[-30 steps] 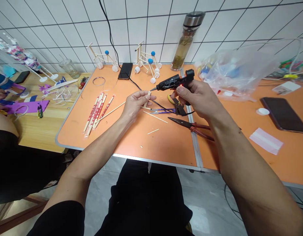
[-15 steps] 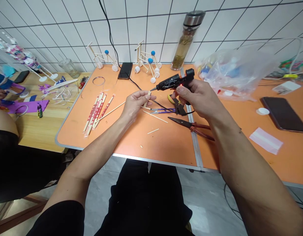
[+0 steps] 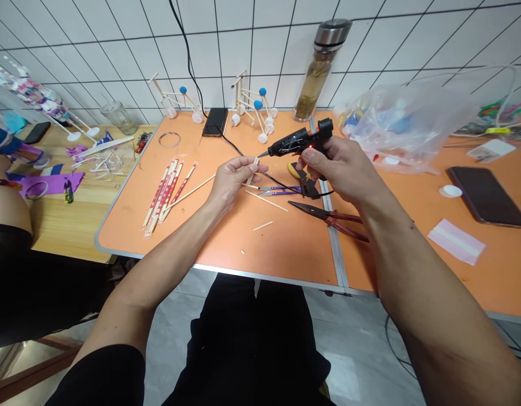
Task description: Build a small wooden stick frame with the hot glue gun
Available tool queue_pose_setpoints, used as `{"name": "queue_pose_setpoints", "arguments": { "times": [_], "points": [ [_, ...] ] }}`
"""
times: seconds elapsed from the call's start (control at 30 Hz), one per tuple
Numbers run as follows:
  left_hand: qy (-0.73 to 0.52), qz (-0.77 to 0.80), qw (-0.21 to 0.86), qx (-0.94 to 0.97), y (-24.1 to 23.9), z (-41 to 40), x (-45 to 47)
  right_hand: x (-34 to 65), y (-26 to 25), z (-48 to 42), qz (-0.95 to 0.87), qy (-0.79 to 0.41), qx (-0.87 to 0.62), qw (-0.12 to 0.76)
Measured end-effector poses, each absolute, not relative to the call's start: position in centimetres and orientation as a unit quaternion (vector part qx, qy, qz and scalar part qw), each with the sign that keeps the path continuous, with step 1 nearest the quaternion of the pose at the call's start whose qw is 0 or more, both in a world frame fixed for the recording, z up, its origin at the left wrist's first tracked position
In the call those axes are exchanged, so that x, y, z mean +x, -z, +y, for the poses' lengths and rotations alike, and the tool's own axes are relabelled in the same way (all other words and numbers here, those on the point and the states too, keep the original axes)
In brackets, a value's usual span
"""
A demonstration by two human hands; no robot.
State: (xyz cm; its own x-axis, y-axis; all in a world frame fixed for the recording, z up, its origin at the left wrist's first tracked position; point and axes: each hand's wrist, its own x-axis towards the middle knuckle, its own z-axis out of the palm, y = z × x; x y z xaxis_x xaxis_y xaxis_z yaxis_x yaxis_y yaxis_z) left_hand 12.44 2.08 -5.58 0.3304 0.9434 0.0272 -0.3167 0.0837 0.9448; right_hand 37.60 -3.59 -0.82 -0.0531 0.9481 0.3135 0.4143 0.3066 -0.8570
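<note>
My right hand [image 3: 334, 166] is closed round the grip of a black glue gun [image 3: 292, 144], whose small red light glows. Its nozzle points left, at the top end of short pale wooden sticks [image 3: 251, 173] pinched in my left hand [image 3: 233, 177]. Whether the nozzle touches the wood I cannot tell. Just under the glue gun lie blue-handled scissors [image 3: 281, 190], partly behind its cable. Red-handled pliers [image 3: 328, 217] rest below my right wrist. A loose thin stick [image 3: 266, 201] and a shorter cut piece [image 3: 263, 225] lie on the orange table [image 3: 286, 259].
Wrapped chopsticks [image 3: 163, 194] lie left of my left hand. Stick models with blue balls [image 3: 258, 104] stand along the wall, beside a phone [image 3: 215, 122] and a tall tea bottle [image 3: 317, 73]. A plastic bag [image 3: 396, 129] and another phone [image 3: 489, 194] are at right. Another person sits at left.
Both my hands, the glue gun and the sticks stay almost exactly where they were. At the far left, the other person's hand has shifted.
</note>
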Motion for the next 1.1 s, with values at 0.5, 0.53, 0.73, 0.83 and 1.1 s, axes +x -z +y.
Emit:
{"name": "queue_pose_setpoints", "arguments": {
  "times": [0.5,0.53,0.73,0.83,1.1],
  "points": [
    [-0.473,0.332,0.658,0.483,5.6,2.07,12.45,37.69,0.71,-3.63,-0.669,-0.264,-0.527,0.453],
    [-0.474,0.332,0.658,0.483,5.6,2.08,12.44,37.67,0.7,-3.63,-0.67,-0.263,-0.526,0.453],
    [-0.473,0.332,0.66,0.48,5.49,2.01,12.42,37.49,0.5,-3.77,-0.663,-0.277,-0.524,0.458],
    [-0.471,0.343,0.657,0.478,5.33,1.91,12.46,37.41,0.38,-3.88,-0.657,-0.287,-0.522,0.461],
    [-0.47,0.35,0.653,0.48,5.24,1.9,12.47,37.33,0.11,-3.99,-0.659,-0.283,-0.524,0.459]
  ]
}}
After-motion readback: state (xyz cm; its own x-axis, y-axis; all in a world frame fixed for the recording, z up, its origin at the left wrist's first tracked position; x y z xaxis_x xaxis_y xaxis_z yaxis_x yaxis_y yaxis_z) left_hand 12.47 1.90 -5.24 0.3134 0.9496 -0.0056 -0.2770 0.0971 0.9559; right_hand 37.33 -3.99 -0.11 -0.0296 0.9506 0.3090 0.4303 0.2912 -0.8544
